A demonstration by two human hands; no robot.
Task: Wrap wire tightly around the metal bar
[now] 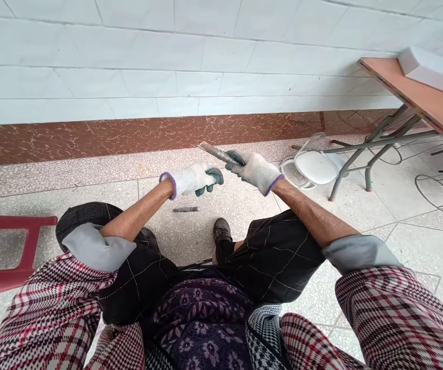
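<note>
I sit with both gloved hands held out over my knees. My right hand [252, 168] grips one end of a flat grey metal strip [215, 152], which sticks out to the upper left. My left hand [194, 179] is just left of it, fingers curled in with the green fingertips together; nothing shows in them. A short grey metal piece [186, 209] lies on the tiled floor below my hands.
A red plastic stool [1, 246] stands at the left. At the right are a white plastic chair tipped over [315, 164], a folding table with metal legs [409, 97], a white box on it [432, 69], and wire hoops [437, 192] on the floor. A tiled wall is ahead.
</note>
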